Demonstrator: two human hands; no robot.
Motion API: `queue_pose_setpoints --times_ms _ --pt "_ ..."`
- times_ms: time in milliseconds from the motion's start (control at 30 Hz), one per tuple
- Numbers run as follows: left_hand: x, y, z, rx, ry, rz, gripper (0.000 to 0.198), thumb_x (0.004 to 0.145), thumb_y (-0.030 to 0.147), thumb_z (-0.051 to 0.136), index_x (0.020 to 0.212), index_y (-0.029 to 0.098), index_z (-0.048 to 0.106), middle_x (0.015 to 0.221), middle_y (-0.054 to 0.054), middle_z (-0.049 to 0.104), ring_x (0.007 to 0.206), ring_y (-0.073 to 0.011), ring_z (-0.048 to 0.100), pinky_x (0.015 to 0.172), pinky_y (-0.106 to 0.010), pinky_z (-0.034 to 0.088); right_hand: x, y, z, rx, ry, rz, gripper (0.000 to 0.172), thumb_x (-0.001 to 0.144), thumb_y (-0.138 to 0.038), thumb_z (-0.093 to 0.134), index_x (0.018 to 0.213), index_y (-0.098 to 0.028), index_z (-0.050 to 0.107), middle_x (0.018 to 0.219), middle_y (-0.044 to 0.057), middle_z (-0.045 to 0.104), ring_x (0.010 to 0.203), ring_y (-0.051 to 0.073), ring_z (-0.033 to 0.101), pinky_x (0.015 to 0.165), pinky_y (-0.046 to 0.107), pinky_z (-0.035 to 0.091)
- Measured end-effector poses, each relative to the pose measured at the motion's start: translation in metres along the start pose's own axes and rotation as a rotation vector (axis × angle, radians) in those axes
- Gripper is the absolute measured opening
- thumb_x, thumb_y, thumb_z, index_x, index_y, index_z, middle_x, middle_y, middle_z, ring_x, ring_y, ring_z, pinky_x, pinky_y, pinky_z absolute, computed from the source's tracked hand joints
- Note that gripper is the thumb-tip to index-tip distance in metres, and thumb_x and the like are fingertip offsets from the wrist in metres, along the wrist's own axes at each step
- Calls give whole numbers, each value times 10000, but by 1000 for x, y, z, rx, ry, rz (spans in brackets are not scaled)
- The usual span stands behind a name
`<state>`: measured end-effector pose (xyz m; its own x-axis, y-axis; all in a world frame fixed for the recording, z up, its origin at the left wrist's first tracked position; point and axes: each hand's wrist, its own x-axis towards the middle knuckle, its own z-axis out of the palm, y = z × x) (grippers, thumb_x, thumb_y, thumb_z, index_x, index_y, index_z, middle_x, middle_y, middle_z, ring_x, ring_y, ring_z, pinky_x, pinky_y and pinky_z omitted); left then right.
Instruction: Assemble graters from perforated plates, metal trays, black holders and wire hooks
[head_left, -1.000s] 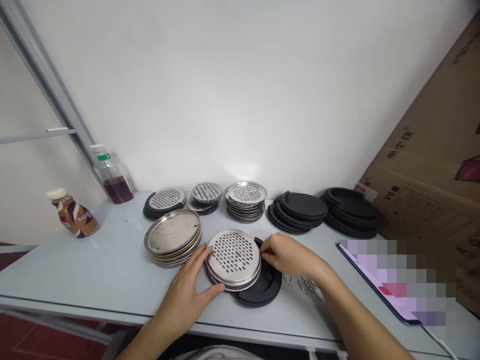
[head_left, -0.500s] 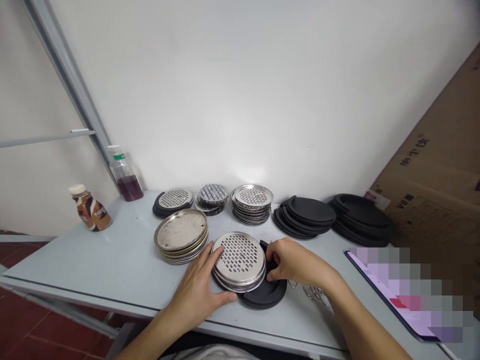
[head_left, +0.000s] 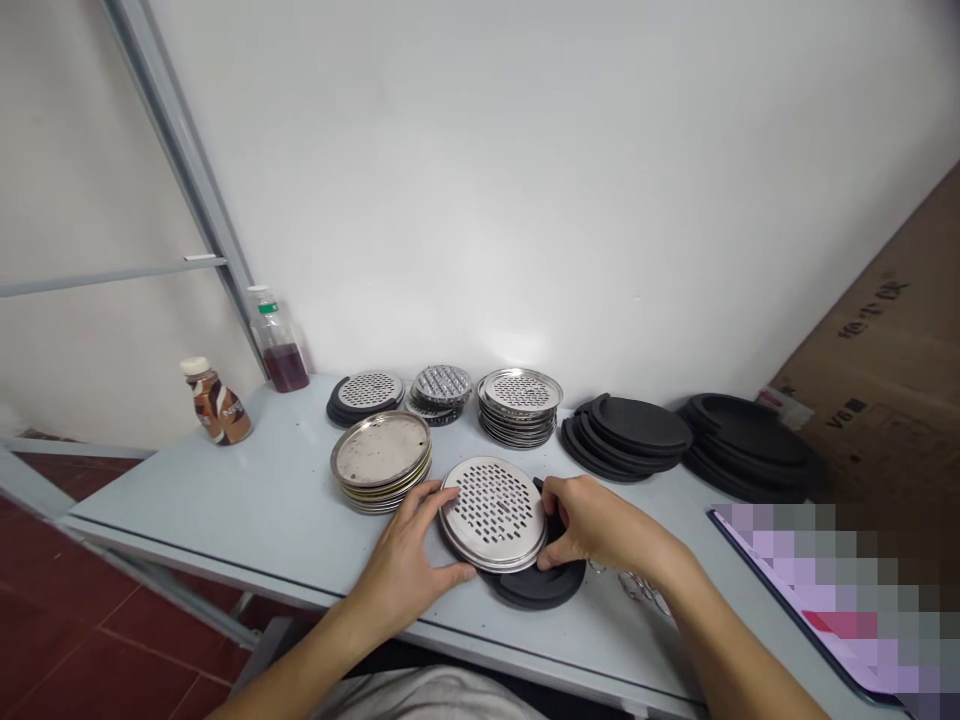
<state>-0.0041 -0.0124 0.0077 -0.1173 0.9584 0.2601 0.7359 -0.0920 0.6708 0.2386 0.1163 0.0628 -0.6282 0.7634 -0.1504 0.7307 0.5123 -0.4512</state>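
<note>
One perforated steel disc [head_left: 493,512] lay slightly tilted on one black disc [head_left: 536,592], near the front edge of a pale grey table [head_left: 187,500], with the black disc's rim showing below and to the right. Left hand [head_left: 401,565]: cupped round the steel disc's left rim, fingers spread over the edge, thumb stretched along the lower edge, holding it. Right hand [head_left: 600,525]: fingers curled at the steel disc's right edge, against the black disc's raised lip; whether they were pinching could not be told, the fingertips being partly hidden. Just beside the left hand: one stack of plain steel discs [head_left: 381,462] with a thin yellowish layer among them. Beyond, in a row along the wall: one perforated disc on black discs [head_left: 367,392], one small stack of perforated discs [head_left: 442,385], one stack of perforated steel discs [head_left: 519,405], and two stacks of black discs [head_left: 626,435] [head_left: 750,450]. Near the right wrist: small metal rings [head_left: 637,588]. At right: one tablet [head_left: 795,600], its screen pixelated. At far left: one brown drink bottle [head_left: 216,408] and one plastic bottle [head_left: 279,345] holding dark red liquid. Behind right: one cardboard box [head_left: 877,340].
</note>
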Motion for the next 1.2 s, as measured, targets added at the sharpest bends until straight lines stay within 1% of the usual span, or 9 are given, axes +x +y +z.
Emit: queue_pose_setpoints --times_ms 233,400,500,600,667,733,900,1100,1200 --pt "-2 -2 1 20 -21 1 837 635 206 847 1379 316 479 1447 -75 424 1338 -311 452 1124 -464 385 -1 -2 -2 -10 -10 7 514 446 -435 904 805 -209 613 699 -34 630 585 135 535 470 228 307" --pt "4 -7 -3 6 -167 -6 1053 625 372 875 1507 271 309 1614 -150 175 1465 -380 230 1159 -541 292 -3 -2 -1 -15 -25 7 482 457 -424 902 782 -212 617 687 -41 628 577 131 530 469 230 304" --pt "18 -7 -8 -65 -246 38 1138 629 457 866 1543 235 224 1621 -167 160 1484 -378 167 1180 -547 238 -4 -1 0 -23 -24 6 453 477 -399 894 789 -212 624 698 -35 638 594 138 541 478 231 312" --pt "34 -2 -7 -147 -234 68 934 750 510 765 1508 207 313 1587 -151 274 1468 -340 242 1195 -507 228 -4 -3 0 -39 -16 14 425 495 -392 883 771 -212 614 709 -24 640 605 146 551 483 234 318" --pt "43 2 -2 -203 -168 56 701 863 486 654 1455 204 404 1524 -140 394 1419 -308 354 1182 -480 272 -4 -5 -1 -43 -7 23 432 501 -397 879 776 -214 600 726 -15 639 610 152 554 482 235 321" --pt "48 5 4 -257 -100 31 581 898 450 619 1399 198 467 1438 -136 494 1342 -292 461 1147 -460 338 -4 -8 -1 -40 5 37 467 498 -400 880 812 -216 588 758 -4 641 629 162 562 484 236 326" --pt "50 7 8 -331 -36 50 559 821 363 735 1319 207 536 1337 -114 572 1253 -281 539 1096 -422 400 -3 -9 2 -22 14 39 587 492 -365 889 966 -218 575 816 22 649 711 205 599 532 239 370" --pt "48 3 6 -279 9 65 470 838 320 713 1274 215 575 1348 -103 579 1265 -268 526 1100 -422 388 -1 -4 4 10 15 -32 904 521 -322 887 1330 -286 486 1010 61 682 918 272 647 709 274 443" --pt "46 2 7 -192 42 68 438 852 340 693 1261 218 591 1388 -106 561 1291 -277 510 1117 -444 369 -3 -4 4 -4 21 -59 895 554 -318 871 1364 -302 492 1085 75 683 1000 289 639 794 295 445"
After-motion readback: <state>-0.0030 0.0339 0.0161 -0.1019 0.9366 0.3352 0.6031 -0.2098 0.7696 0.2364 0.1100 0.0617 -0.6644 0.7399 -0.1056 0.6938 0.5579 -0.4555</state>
